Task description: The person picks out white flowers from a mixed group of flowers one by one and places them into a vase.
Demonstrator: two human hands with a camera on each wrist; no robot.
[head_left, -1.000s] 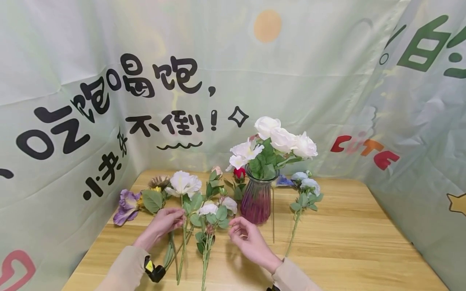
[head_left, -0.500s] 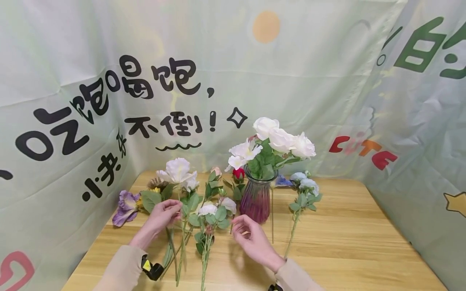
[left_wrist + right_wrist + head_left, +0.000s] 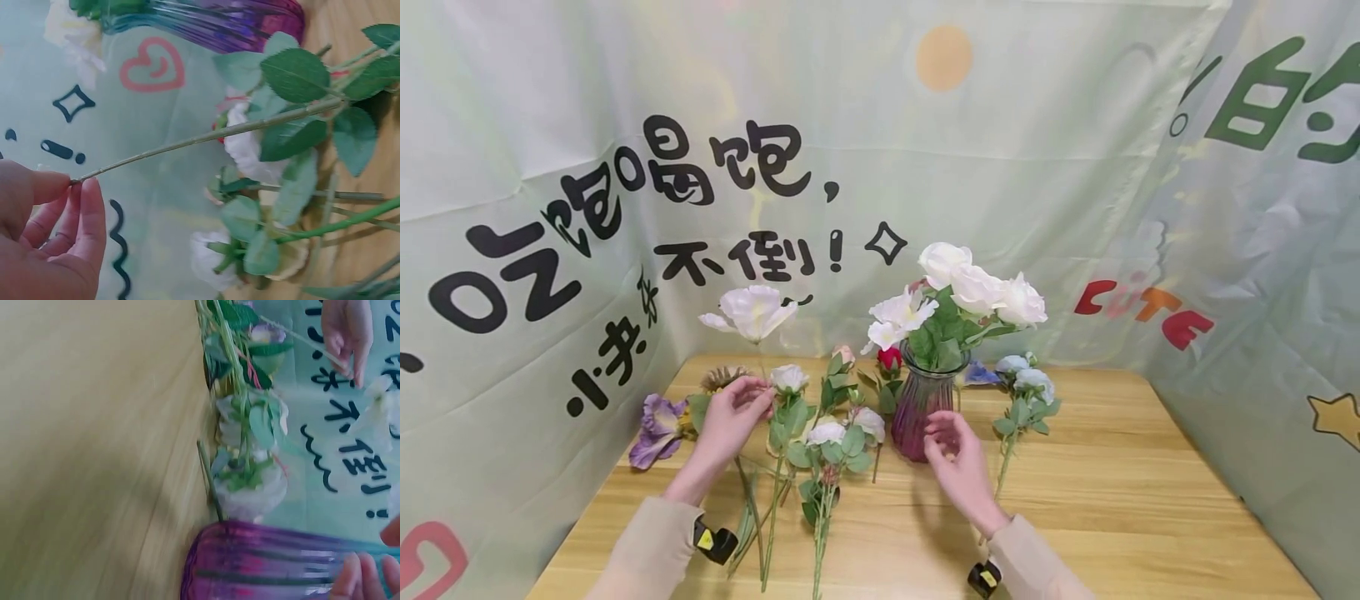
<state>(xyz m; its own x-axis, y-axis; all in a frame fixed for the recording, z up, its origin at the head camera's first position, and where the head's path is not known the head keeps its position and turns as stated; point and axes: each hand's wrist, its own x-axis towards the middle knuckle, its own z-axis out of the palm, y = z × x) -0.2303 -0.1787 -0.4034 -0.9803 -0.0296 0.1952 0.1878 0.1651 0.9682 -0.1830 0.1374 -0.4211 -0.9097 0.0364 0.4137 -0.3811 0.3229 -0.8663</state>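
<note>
My left hand (image 3: 733, 421) pinches the thin green stem (image 3: 187, 142) of a white artificial flower (image 3: 751, 312) between thumb and fingers. The bloom stands above the hand, up against the cloth, and the stem slants down over the other flowers. A ribbed glass vase (image 3: 912, 421), clear above and purple below, stands upright with white flowers (image 3: 977, 287) in it. My right hand (image 3: 962, 467) is in front of the vase's right side, fingers loosely curled and holding nothing. Its fingertips (image 3: 351, 578) overlap the vase in the right wrist view; contact cannot be told.
Pale pink-white roses (image 3: 827, 432) with long stems lie left of the vase on the wooden table (image 3: 1112, 500). A purple flower (image 3: 658, 429) lies at the far left, light blue flowers (image 3: 1033, 383) at the right. Printed cloth (image 3: 835, 67) hangs behind and at both sides.
My left hand has risen slightly, lifting the white flower away from the others on the table. My right hand has moved right, from beside the pale roses to the front of the vase.
</note>
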